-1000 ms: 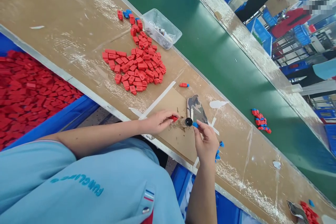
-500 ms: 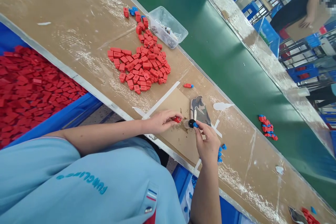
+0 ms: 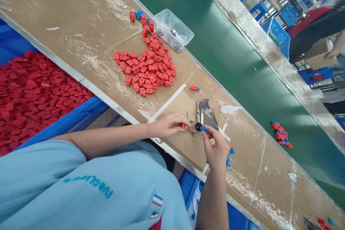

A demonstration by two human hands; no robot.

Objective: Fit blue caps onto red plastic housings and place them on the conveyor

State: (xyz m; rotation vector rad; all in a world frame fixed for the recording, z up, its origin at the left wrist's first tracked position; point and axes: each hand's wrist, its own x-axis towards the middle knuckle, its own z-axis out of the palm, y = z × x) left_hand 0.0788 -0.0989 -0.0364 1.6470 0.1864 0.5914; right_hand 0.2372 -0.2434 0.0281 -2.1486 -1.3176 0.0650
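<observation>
A worn brown bench (image 3: pixel 67 14) ran beside a green belt (image 3: pixel 242 50). On the bench lay a heap of red blocks (image 3: pixel 147 66), a clear tub (image 3: pixel 174 34) at its far edge, a lone red-and-blue piece (image 3: pixel 194 88), a camouflage patch (image 3: pixel 207 113), strips of white tape (image 3: pixel 167 102) and a cardboard sheet (image 3: pixel 185 140). Small blue caps (image 3: pixel 230 156) sat nearer the front edge. On the belt rested a cluster of red-and-blue pieces (image 3: pixel 281 134).

Your bare bench top (image 3: pixel 67 10) lies open toward the far left. A heap of red blocks (image 3: pixel 147 66) and a clear tub (image 3: pixel 174 34) block the way ahead; a camouflage patch (image 3: pixel 207 113) and one stray block (image 3: pixel 194 88) lie nearer your hands.
</observation>
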